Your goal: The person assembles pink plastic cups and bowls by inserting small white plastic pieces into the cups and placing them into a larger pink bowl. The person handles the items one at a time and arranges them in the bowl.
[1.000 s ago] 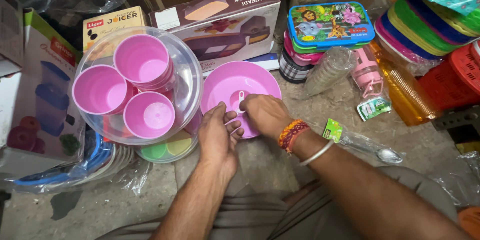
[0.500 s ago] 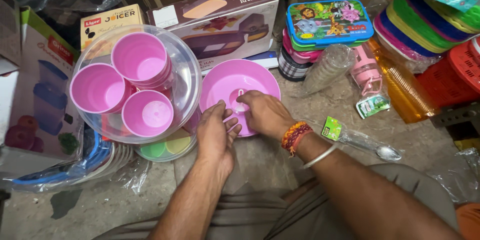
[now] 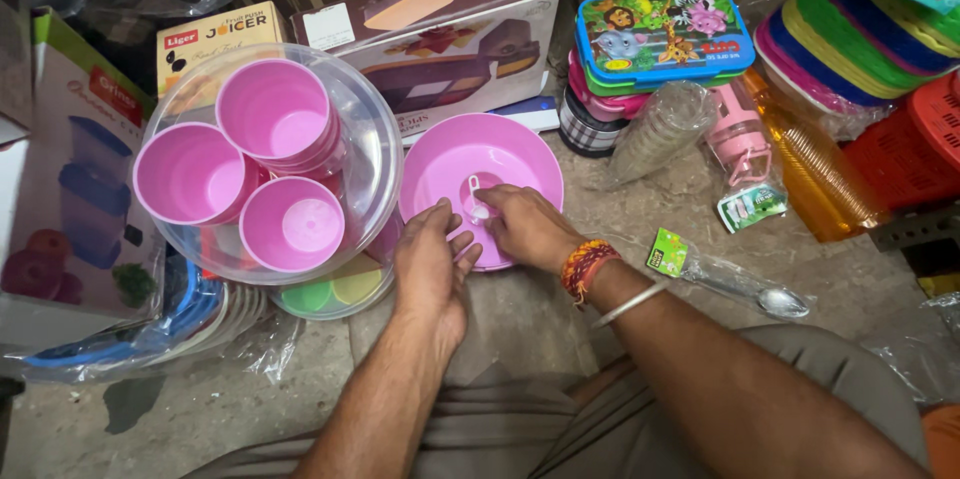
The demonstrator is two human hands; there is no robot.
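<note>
A round pink plastic lid (image 3: 500, 154) lies on the grey floor in front of me. My right hand (image 3: 525, 227) rests on its near part, with the fingertips pinched on the small handle at the lid's middle. My left hand (image 3: 432, 269) lies beside it on the lid's near left edge, fingers bent and touching the rim. A clear plastic bowl (image 3: 375, 154) to the left holds three pink cups (image 3: 275, 119).
Cardboard product boxes (image 3: 440, 34) stand behind the lid. A cartoon lunch box (image 3: 655, 34), a pink bottle (image 3: 735, 139), an orange bottle (image 3: 815, 174), a packaged spoon (image 3: 745, 289) and stacked coloured lids (image 3: 850, 39) lie to the right. Another box (image 3: 70, 199) is at the left.
Both hands stay on the pink lid. The left hand has shifted slightly along its near edge, and the right fingers have closed in on the handle.
</note>
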